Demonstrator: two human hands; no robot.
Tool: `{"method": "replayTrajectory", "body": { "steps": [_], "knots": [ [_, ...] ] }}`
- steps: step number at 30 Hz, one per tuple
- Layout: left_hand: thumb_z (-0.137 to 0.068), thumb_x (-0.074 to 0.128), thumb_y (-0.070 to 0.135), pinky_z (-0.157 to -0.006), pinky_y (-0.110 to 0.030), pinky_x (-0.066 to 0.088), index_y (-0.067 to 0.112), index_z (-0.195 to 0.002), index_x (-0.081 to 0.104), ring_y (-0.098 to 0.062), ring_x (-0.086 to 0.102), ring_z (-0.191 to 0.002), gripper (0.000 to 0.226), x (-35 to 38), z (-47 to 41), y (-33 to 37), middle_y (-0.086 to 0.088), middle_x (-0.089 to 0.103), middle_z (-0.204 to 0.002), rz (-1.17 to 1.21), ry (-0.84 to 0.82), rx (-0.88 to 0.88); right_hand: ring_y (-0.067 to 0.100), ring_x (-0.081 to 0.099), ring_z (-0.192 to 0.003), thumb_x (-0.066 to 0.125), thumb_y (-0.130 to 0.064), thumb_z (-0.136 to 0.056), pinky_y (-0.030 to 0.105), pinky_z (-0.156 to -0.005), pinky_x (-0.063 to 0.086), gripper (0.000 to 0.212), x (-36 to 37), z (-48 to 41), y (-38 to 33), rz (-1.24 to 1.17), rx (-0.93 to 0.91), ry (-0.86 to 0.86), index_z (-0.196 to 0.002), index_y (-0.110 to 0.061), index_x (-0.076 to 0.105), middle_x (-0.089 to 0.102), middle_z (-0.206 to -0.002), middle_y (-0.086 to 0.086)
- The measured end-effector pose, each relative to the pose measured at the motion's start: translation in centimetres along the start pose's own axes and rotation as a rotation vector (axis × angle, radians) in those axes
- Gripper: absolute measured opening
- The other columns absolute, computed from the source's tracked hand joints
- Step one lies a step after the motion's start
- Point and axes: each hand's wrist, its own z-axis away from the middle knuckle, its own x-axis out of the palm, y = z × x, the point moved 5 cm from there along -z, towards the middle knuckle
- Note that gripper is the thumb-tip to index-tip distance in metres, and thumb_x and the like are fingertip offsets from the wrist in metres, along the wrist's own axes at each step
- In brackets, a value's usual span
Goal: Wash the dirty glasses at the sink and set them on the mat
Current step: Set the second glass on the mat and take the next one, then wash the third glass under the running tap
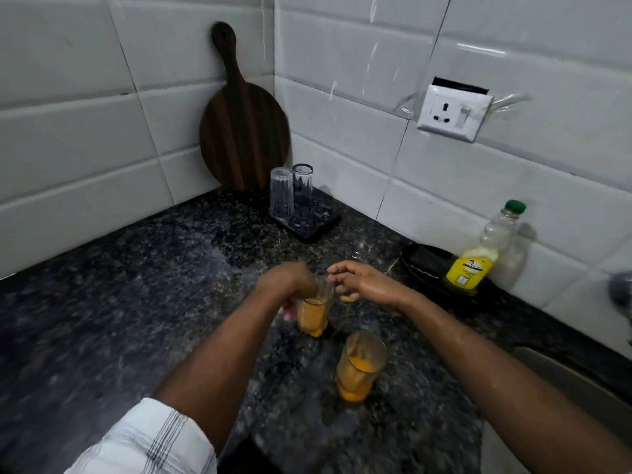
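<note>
So the left hand [290, 285] is wrapped over the top of a dirty glass [313, 313] with orange gunk in the bottom, fingers curled round the rim and upper wall, thumb side hidden so I can't tell how tight it really is. The right hand [362, 280] hangs just beside it, fingers loosely spread and a bit curled, and whether it's touching anything I can't say, the picture's blurry there. A second dirty glass [359, 366] stands on the counter [136, 285] nearer the camera. Two clean glasses [290, 191] sit upside down on the mat [314, 222] in the corner, so my guess is we're at the pick-up stage for the next one. If it were me, I'd shift the grip lower onto the wall instead of pinching the rim, since wet glass slips. Keep it upright on the way to the sink [564, 381] at the right so the orange stuff doesn't spill. Watch the near glass on the swing across, plus the soap bottle [478, 265].
</note>
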Motion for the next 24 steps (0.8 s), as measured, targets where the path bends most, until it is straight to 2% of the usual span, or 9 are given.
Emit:
{"method": "replayTrajectory", "body": {
  "steps": [4, 7, 9, 11, 14, 17, 19, 21, 24],
  "knots": [
    [-0.092, 0.052, 0.022, -0.057, -0.031, 0.06, 0.003, -0.086, 0.071, -0.021, 0.071, -0.057, 0.027, 0.4, -0.4, 0.3, -0.012, 0.074, -0.073, -0.03, 0.236, 0.04, 0.016, 0.057, -0.111, 0.051, -0.031, -0.091, 0.029, -0.083, 0.045, 0.042, 1.1, 1.4, 0.2, 0.027, 0.008, -0.052, -0.133, -0.028, 0.046, 0.056, -0.127, -0.003],
    [-0.091, 0.05, 0.013, -0.048, -0.027, 0.053, 0.005, -0.075, 0.068, -0.018, 0.067, -0.052, 0.025, 0.1, -0.1, 1.4, -0.009, 0.068, -0.063, -0.081, 0.282, 0.048, 0.015, 0.053, -0.111, 0.054, -0.01, -0.095, 0.017, -0.073, 0.047, 0.056, 1.2, 1.9, 0.4, -0.05, -0.007, -0.039, -0.147, -0.016, 0.033, 0.048, -0.142, 0.004],
    [-0.091, 0.049, 0.012, -0.041, -0.023, 0.045, 0.006, -0.068, 0.062, -0.015, 0.062, -0.044, 0.027, -0.6, 0.3, 2.8, -0.007, 0.063, -0.056, -0.095, 0.333, 0.066, 0.02, 0.051, -0.121, 0.06, 0.0, -0.09, 0.024, -0.083, 0.049, 0.07, 0.8, 2.2, 0.8, -0.114, -0.054, 0.007, -0.15, -0.013, 0.026, 0.042, -0.149, 0.007],
    [-0.092, 0.05, 0.012, -0.04, -0.023, 0.041, 0.006, -0.068, 0.058, -0.014, 0.057, -0.042, 0.026, -1.4, 0.7, 5.0, -0.005, 0.059, -0.055, -0.12, 0.38, 0.102, 0.022, 0.048, -0.129, 0.07, -0.003, -0.084, 0.036, -0.096, 0.048, 0.081, -0.5, 2.8, 1.1, -0.17, -0.102, 0.077, -0.15, -0.015, 0.025, 0.043, -0.149, 0.008],
    [-0.094, 0.051, 0.018, -0.043, -0.024, 0.036, 0.008, -0.076, 0.06, -0.013, 0.051, -0.045, 0.022, -1.8, 1.2, 9.6, -0.002, 0.055, -0.059, -0.173, 0.417, 0.189, 0.011, 0.052, -0.123, 0.078, -0.005, -0.079, 0.026, -0.097, 0.047, 0.082, -3.4, 4.7, 2.3, -0.13, -0.167, 0.242, -0.144, -0.023, 0.032, 0.054, -0.136, 0.002],
    [-0.095, 0.052, 0.034, -0.046, -0.023, 0.038, 0.009, -0.083, 0.064, -0.013, 0.054, -0.045, 0.03, -0.5, 2.2, 15.6, 0.0, 0.058, -0.059, -0.193, 0.372, 0.318, 0.008, 0.06, -0.115, 0.089, -0.026, -0.066, 0.032, -0.101, 0.048, 0.088, -6.6, 8.1, 4.6, -0.098, -0.19, 0.489, -0.138, -0.029, 0.039, 0.06, -0.127, -0.009],
    [-0.091, 0.055, 0.042, -0.055, -0.025, 0.042, 0.012, -0.08, 0.059, -0.016, 0.056, -0.056, 0.032, 1.3, 3.5, 19.7, -0.001, 0.06, -0.067, -0.229, 0.347, 0.418, 0.002, 0.063, -0.108, 0.092, -0.032, -0.059, 0.026, -0.095, 0.051, 0.085, -8.4, 11.4, 6.4, -0.15, -0.211, 0.654, -0.131, -0.028, 0.046, 0.064, -0.119, -0.013],
    [-0.089, 0.058, 0.044, -0.063, -0.028, 0.046, 0.015, -0.075, 0.055, -0.02, 0.061, -0.067, 0.033, 3.6, 5.2, 23.5, -0.005, 0.066, -0.076, -0.255, 0.324, 0.509, -0.007, 0.063, -0.098, 0.094, -0.026, -0.058, 0.017, -0.086, 0.05, 0.075, -10.3, 15.4, 8.3, -0.167, -0.184, 0.795, -0.12, -0.032, 0.052, 0.067, -0.108, -0.017],
    [-0.093, 0.052, 0.04, -0.062, -0.028, 0.053, 0.01, -0.067, 0.063, -0.018, 0.069, -0.058, 0.041, 7.8, 6.7, 28.0, -0.004, 0.067, -0.053, -0.206, 0.184, 0.644, -0.004, 0.065, -0.092, 0.094, -0.021, -0.055, 0.019, -0.081, 0.052, 0.068, -12.5, 21.4, 11.7, -0.177, -0.128, 0.971, -0.111, -0.031, 0.057, 0.07, -0.101, -0.013]
  ]
}}
